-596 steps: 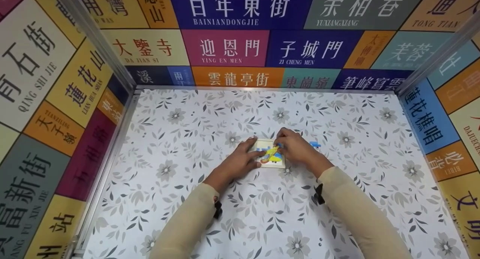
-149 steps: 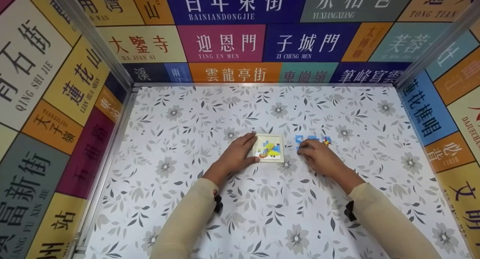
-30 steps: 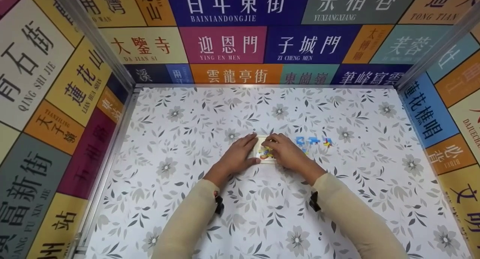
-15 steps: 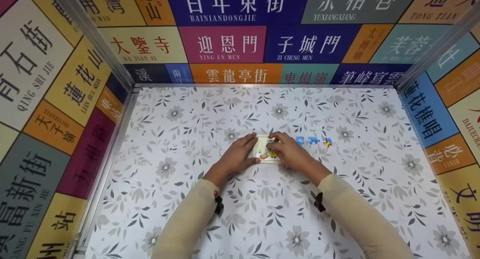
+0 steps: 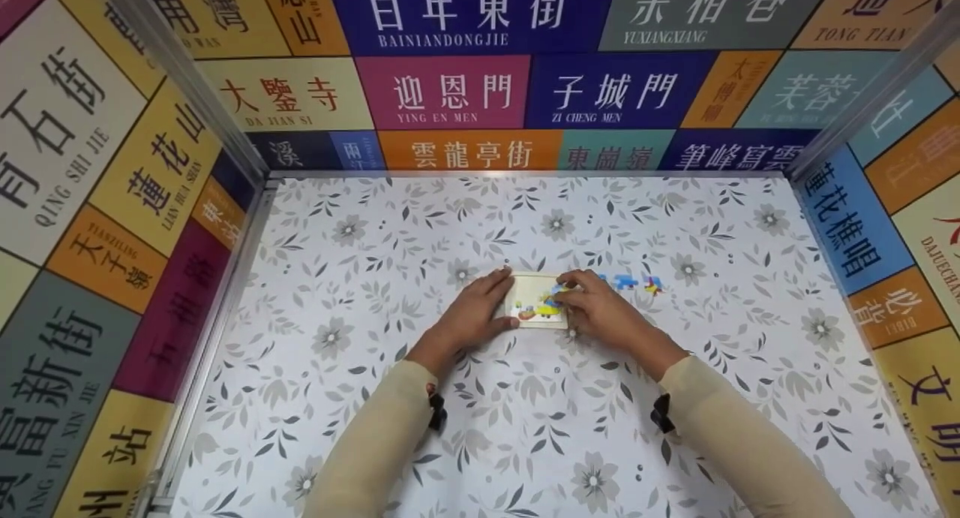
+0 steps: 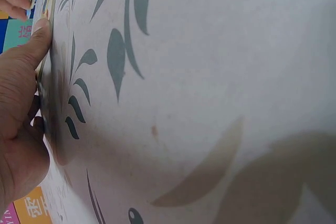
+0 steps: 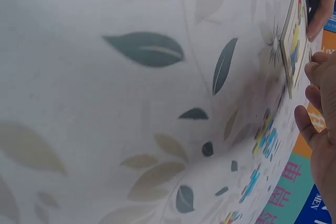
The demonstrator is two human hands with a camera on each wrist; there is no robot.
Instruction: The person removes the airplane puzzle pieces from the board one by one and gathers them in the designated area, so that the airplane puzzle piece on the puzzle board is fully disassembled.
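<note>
A small pale wooden puzzle tray (image 5: 525,285) lies on the table, with yellow, blue and red picture pieces along its lower and right part and bare wood at upper left. My left hand (image 5: 474,308) holds its left side, thumb at the near corner and fingers at the far one. My right hand (image 5: 600,308) is at the right edge, thumb and index finger pinching a small blue puzzle piece (image 5: 559,291) close over the tray. In the right wrist view the tray (image 7: 290,45) is seen edge-on, with the right fingertips (image 7: 313,72) beside its end.
Several loose blue and yellow puzzle pieces (image 5: 627,281) lie right of the tray, partly behind the right hand; one has a red and yellow star shape (image 5: 653,284). White floral paper covers the table (image 5: 420,225). Panels with printed street names (image 5: 450,90) stand behind and on both sides.
Over the last second my right hand has moved from the tray's middle to its right edge. Compared with five seconds ago, more bare wood shows in the tray. The left hand stays put.
</note>
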